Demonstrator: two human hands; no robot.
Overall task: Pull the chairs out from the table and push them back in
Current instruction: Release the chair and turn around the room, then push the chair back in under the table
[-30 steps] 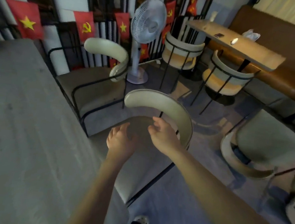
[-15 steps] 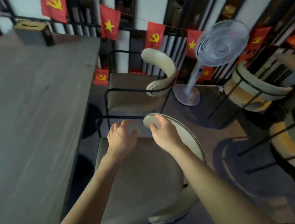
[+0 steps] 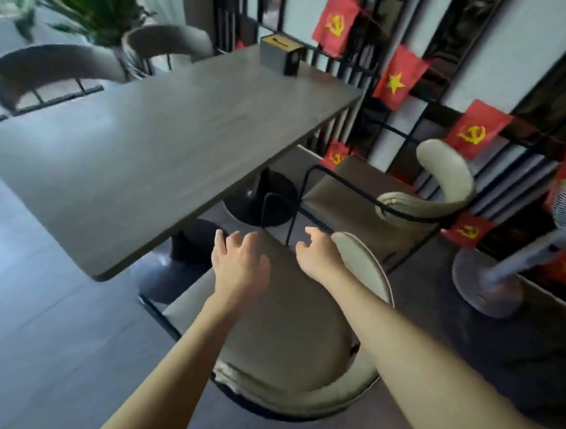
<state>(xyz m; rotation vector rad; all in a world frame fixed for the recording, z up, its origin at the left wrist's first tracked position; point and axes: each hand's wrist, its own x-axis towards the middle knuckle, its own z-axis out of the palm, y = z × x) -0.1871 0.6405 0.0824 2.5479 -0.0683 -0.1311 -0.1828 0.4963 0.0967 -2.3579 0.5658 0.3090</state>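
Both hands out over the near chair (image 3: 285,336), palms down. Left hand (image 3: 238,265) spread wide above the seat, fingers splayed, holding nothing. Right hand (image 3: 319,256) half open beside the front tip of the curved backrest (image 3: 365,271), fingers loosely curled, gripping nothing; touching the tip or just short of it, hard to say. Probably placed so for getting hold of the chair at seat and backrest end.

Chair pulled clear of the table (image 3: 165,144), standing just off its near corner, seat open toward the table edge, backrest wrapping round the side away from the table. Seat's longer line from lower left to upper right, roughly along the forearms. A second chair (image 3: 422,194) just beyond, also facing the table, its front edge close to the tabletop edge, backrest outward. Likely next: pushing the near chair back in.
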